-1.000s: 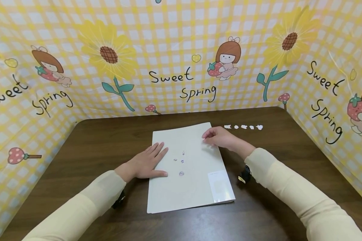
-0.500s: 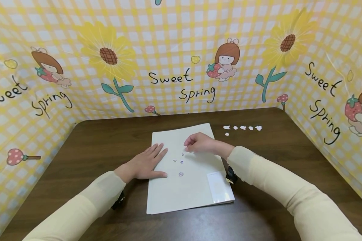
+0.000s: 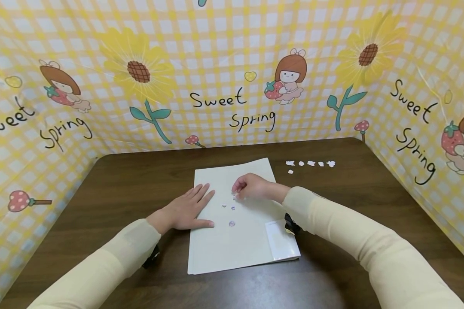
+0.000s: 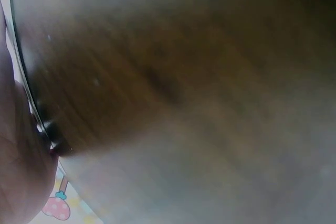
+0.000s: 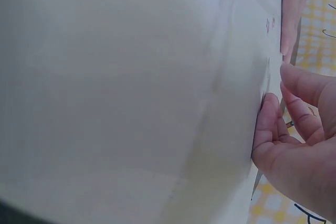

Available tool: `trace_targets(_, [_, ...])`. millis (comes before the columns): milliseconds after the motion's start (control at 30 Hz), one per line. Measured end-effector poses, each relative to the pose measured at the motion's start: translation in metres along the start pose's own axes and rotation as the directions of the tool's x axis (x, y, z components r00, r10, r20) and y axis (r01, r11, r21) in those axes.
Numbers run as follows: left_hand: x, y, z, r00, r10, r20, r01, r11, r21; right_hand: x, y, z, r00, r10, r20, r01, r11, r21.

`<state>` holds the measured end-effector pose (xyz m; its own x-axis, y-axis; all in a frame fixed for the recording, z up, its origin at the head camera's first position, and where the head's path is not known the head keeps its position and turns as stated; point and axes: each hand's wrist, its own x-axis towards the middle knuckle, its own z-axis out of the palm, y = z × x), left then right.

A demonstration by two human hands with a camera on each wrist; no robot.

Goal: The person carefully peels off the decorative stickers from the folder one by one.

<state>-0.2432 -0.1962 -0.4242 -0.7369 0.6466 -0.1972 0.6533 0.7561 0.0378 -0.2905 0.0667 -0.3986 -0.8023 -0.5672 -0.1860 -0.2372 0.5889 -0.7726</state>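
Note:
My left hand (image 3: 189,209) lies flat, fingers spread, on the left edge of a white paper sheet (image 3: 216,253). Over the upper middle of the sheet is my right hand (image 3: 253,186), its fingers bent, with the fingertips right at a small purple-patterned sticker (image 3: 234,197). In the right wrist view the thumb and fingers (image 5: 270,111) come down close to the paper; whether they pinch something I cannot tell. Lower down are a tiny sticker (image 3: 224,206), a small purple sticker (image 3: 233,208) and a round one (image 3: 232,223).
Several small white cut-out pieces (image 3: 311,163) lie in a row on the brown wooden table (image 3: 139,171), with a single white piece (image 3: 291,171) below them. A glossy clear-and-white strip (image 3: 282,240) is at the sheet's lower right. A yellow checked cloth (image 3: 216,51) stands behind.
My right hand has moved left and slightly down from the sheet's upper right edge to the small sticker. That uncovers the single white piece on the table. My left hand stays put.

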Motion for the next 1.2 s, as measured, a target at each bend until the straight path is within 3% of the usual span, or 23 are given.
trace_targets(200, [0.002, -0.003, 0.004, 1.000, 0.004, -0.010, -0.004, 1.000, 0.007, 0.002, 0.001, 0.004, 1.000, -0.013, 0.014, 0.014, 0.998, -0.065])
trace_targets(500, [0.002, -0.003, 0.004, 1.000, 0.011, -0.011, -0.011, 1.000, 0.006, 0.001, -0.002, 0.010, 0.999, -0.017, -0.042, 0.011, 0.991, -0.136])
trace_targets(1200, [0.001, 0.000, 0.001, 1.000, -0.002, 0.000, 0.002, 1.000, 0.021, 0.000, -0.004, 0.013, 0.995, -0.054, -0.083, 0.037, 0.979, -0.200])
